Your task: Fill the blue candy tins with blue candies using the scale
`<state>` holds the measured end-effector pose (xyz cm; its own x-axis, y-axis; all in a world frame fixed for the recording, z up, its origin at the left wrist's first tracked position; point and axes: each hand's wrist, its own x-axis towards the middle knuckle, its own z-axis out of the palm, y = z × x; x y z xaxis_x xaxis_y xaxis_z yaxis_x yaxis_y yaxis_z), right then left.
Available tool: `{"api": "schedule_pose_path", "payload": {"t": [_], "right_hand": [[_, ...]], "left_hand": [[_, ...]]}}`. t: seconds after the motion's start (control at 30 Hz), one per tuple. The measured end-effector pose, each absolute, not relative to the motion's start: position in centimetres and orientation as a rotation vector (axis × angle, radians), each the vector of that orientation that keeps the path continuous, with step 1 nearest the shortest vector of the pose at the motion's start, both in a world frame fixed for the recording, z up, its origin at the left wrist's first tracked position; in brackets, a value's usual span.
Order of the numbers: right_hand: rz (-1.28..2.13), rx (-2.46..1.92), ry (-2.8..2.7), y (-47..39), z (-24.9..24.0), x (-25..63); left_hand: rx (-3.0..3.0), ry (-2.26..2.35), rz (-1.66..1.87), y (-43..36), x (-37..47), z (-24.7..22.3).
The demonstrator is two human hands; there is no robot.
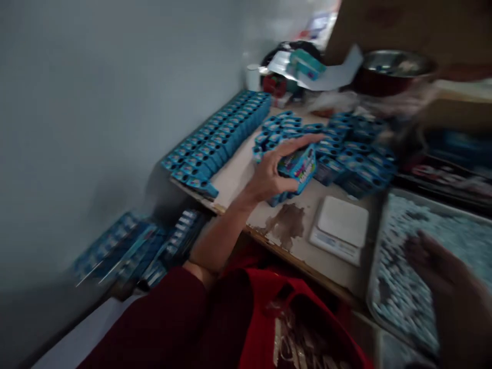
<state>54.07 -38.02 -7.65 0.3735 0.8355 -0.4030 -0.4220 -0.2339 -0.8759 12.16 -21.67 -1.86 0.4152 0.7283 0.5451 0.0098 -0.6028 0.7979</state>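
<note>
My left hand [266, 177] is closed around a small blue printed box [303, 168], thumb on the near side and fingers over the far side. Under and behind it, several loose blue boxes [359, 159] lie crowded together on the table. At the right, my right hand [438, 266] is over a metal tray [374, 287] spread with small pale blue pieces [407, 302]. Motion blur smears its fingers, so whether they hold any pieces is unclear. A white kitchen scale [342, 225] sits between my two hands.
Neat rows of blue boxes [223, 133] line the wall side of the table. More stacked blue packs [115, 241] are lower left. A metal bowl [397, 64] and papers [334, 77] stand at the back. The table's front edge [277, 251] runs before my red apron [265, 297].
</note>
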Motion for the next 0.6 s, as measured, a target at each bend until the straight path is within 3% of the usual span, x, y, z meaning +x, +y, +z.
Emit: {"api": "schedule_pose_path", "payload": {"t": [0.13,0.27,0.47,0.6], "right_hand": [[1.166,-1.448,-0.467,-39.8,-9.1,56.4],[1.047,-1.464,-0.511,-39.6,-10.6,57.9],[0.842,-1.657,-0.704,-40.0,-11.7,58.3],[0.598,-2.119,-1.195,-43.1,-11.4,59.1]], "left_hand": [[1.650,0.457,0.825,-22.7,23.5,-4.8],[1.515,0.420,0.611,-21.0,29.4,-9.6],[1.499,0.328,0.624,-20.4,28.7,-11.8],[1.602,0.314,0.795,-21.5,25.6,-11.5]]}}
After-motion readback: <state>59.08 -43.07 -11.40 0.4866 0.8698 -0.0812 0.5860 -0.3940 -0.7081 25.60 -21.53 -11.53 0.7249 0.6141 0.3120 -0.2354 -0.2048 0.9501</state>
